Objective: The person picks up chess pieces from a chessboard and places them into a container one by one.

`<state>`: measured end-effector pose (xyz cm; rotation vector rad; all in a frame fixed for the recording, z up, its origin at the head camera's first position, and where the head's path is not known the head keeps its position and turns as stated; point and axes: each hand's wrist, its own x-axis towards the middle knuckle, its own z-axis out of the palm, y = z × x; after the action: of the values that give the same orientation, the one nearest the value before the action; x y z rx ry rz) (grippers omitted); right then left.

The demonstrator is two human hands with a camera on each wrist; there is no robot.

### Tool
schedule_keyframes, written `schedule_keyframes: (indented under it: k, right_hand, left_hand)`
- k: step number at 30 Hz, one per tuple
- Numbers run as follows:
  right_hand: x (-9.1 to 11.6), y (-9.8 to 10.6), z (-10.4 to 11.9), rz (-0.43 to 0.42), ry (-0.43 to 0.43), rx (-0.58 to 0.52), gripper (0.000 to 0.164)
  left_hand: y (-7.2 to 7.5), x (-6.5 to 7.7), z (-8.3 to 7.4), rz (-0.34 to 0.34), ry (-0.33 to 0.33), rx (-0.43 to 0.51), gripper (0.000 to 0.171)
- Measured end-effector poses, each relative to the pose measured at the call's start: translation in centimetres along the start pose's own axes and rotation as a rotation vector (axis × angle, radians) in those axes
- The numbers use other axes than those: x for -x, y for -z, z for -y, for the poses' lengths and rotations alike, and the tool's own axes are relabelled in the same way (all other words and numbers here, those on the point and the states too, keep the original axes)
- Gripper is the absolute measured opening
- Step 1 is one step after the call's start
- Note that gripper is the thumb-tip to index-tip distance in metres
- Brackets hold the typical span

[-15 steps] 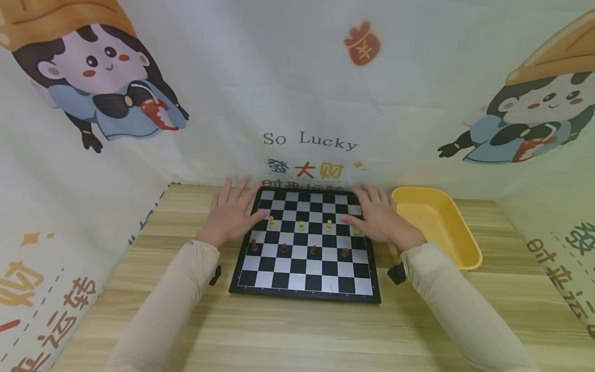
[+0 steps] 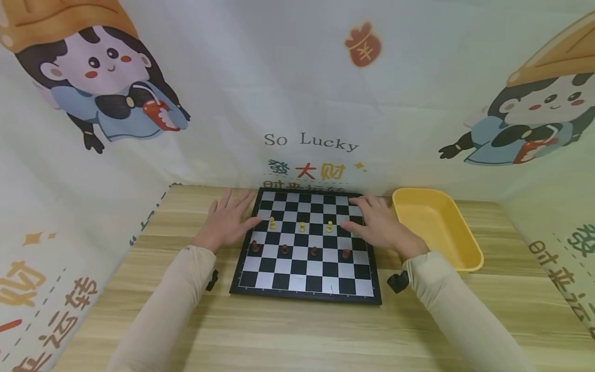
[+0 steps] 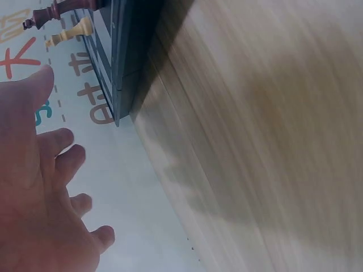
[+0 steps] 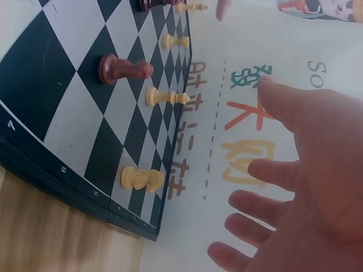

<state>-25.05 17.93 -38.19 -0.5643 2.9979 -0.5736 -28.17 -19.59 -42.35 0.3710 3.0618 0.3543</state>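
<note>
A black-and-white chessboard (image 2: 297,282) lies on the wooden table between both hands. Cream pieces stand across its farther half, among them a rook (image 4: 176,41) and a knight (image 4: 142,178). Nearer to me is a row of brown pieces, one of them (image 4: 125,69) seen close in the right wrist view. My left hand (image 2: 225,222) hovers by the board's left edge, fingers spread and thumb toward the board. Over the right edge my right hand (image 2: 383,227) is held with fingers extended, hiding a cream piece in the head view. Neither hand holds anything.
A yellow plastic tray (image 2: 457,232) stands right of the board, partly behind the right forearm. Printed cloth (image 2: 297,77) hangs at the back and sides of the table (image 2: 288,336).
The left hand has drawn slightly left, away from the board. The right hand's fingers have dipped and lie closer together, and the cream piece beside that hand is now covered.
</note>
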Motion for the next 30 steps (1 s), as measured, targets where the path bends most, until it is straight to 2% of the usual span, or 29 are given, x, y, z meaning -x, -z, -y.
schedule_keyframes:
  k: [6,15,19,30]
  right_hand:
    - [0.5,-0.5,0.0,-0.001,-0.004,-0.043,0.070]
    - [0.8,-1.2,-0.4,-0.032,0.041,-0.184,0.048]
    - [0.9,-1.7,-0.8,0.001,0.047,-0.244,0.042]
    - [1.7,-3.3,-1.2,0.128,-0.032,-0.383,0.039]
  left_hand:
    - [-0.1,0.3,0.0,0.046,0.017,0.009,0.074]
    - [-0.1,0.5,-0.1,0.102,0.019,0.025,0.068]
    - [-0.2,0.5,-0.2,0.137,0.023,0.032,0.067]
    - [-0.7,0.3,0.2,0.203,0.019,0.141,0.069]
